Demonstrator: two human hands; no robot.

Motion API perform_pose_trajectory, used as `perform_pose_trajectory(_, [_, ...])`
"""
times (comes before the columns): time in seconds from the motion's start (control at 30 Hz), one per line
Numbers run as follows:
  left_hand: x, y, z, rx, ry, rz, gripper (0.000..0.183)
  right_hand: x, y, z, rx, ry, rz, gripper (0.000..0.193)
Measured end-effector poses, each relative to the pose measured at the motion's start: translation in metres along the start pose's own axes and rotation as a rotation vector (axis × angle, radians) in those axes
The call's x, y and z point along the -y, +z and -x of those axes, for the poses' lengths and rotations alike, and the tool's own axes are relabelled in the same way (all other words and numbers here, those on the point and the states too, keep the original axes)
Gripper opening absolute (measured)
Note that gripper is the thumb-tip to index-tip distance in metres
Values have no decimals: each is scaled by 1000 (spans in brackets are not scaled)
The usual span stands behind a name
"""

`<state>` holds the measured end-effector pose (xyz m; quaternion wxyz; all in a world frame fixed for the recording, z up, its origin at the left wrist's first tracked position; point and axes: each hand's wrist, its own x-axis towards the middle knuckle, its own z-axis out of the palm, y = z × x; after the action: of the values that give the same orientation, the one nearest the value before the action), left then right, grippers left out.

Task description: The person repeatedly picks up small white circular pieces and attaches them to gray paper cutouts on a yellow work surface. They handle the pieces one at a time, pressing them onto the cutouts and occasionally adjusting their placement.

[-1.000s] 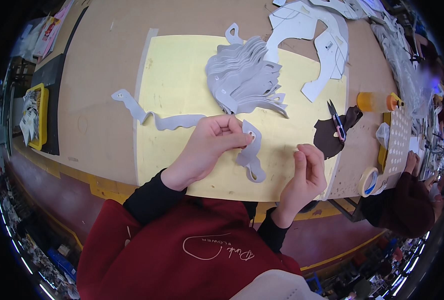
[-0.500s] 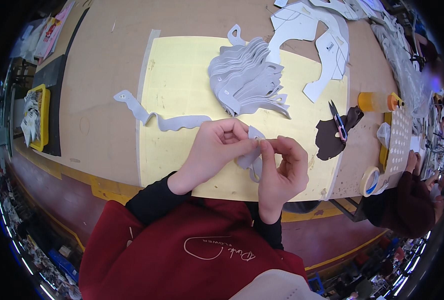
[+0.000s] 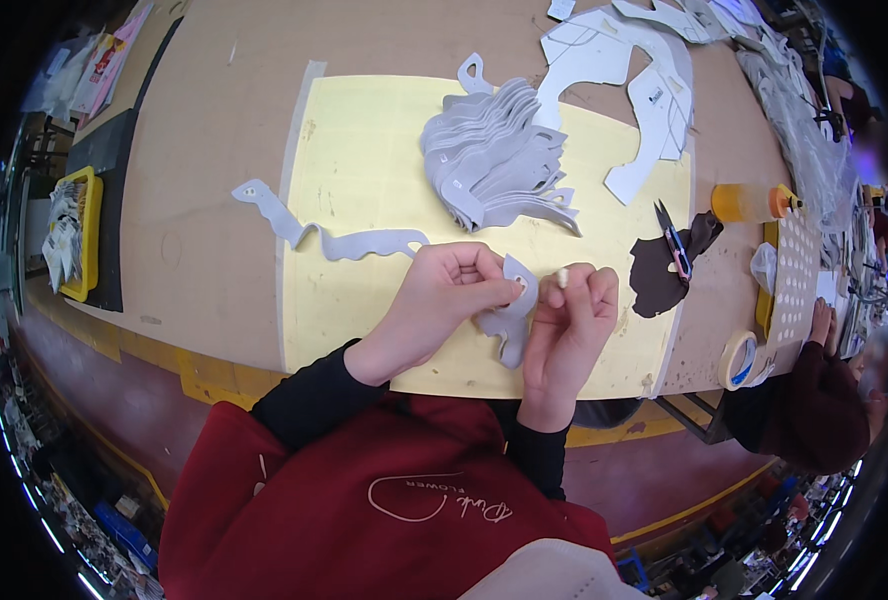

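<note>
My left hand (image 3: 451, 295) is closed, its thumb and fingers pinching a grey fabric strip (image 3: 509, 328) near a small hole at its upper end. The lower part of that strip hangs curled over the yellow sheet (image 3: 364, 310). Just to the right, my right hand (image 3: 574, 320) is raised with curled fingers, apart from the strip. A small cream-coloured piece (image 3: 563, 277) shows at its fingertips; its kind is unclear. Another wavy grey strip (image 3: 354, 246) lies to the left, its right end beside my left hand. Beyond my hands sits a fanned stack of grey strips (image 3: 494, 160).
Black-bladed thread snips (image 3: 674, 243) rest on a dark brown scrap (image 3: 654, 290) at the right. Near them are an orange-yellow bottle (image 3: 744, 203) and a tape roll (image 3: 738, 360). White shaped pieces (image 3: 654, 100) lie far right. A co-worker's sleeve (image 3: 804, 415) shows at the right edge.
My right hand has drawn away to the right from the grey strip and my left fingertips. The cream piece now shows at its fingertips. My left hand keeps its pinch on the strip.
</note>
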<state>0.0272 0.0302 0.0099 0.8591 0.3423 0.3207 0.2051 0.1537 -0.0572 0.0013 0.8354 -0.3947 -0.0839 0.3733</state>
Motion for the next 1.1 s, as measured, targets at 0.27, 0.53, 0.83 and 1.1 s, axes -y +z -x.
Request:
perform_pose_trajectory(0.27, [2,-4,-2,3,6,4,15,36,-28,-8,-12,-270,1213,12])
perform_pose_trajectory(0.53, [2,-2,-4,2,118,42,19,43,-43,-7,84,-382,1588,11])
perform_pose_trajectory(0.83, [1,-2,-2,12,166,-4,24,44,-53,-2,9,-360,1391,17])
perform_pose_trajectory(1.1, [-3,0,1,18,174,-40,27,45,-50,-2,-23,-446,1289,22])
